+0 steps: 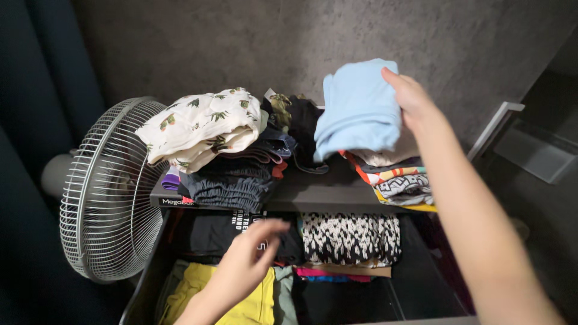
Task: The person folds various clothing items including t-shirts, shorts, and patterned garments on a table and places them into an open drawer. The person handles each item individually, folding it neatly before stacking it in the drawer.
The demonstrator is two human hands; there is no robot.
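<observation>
The right hand (pixel 415 99) is up on the folded light blue garment (pixel 360 111), fingers curled over its right edge in a flat grip, thumb hidden behind the cloth. The garment sits on top of the right-hand pile of clothes (pixel 400 177) on the dresser top (pixel 325 189), just beside a dark heap in the middle. The left hand (pixel 250 256) hovers over the open drawer (pixel 421 283), fingers loosely spread, holding nothing, close to a black folded item (pixel 211 235) and a yellow one (pixel 256 307). To handle the blue piece well, the person would likely do best pinching through all the folded layers and supporting it from beneath so the fold stays square. A fan (pixel 108 192) stands close at left.
</observation>
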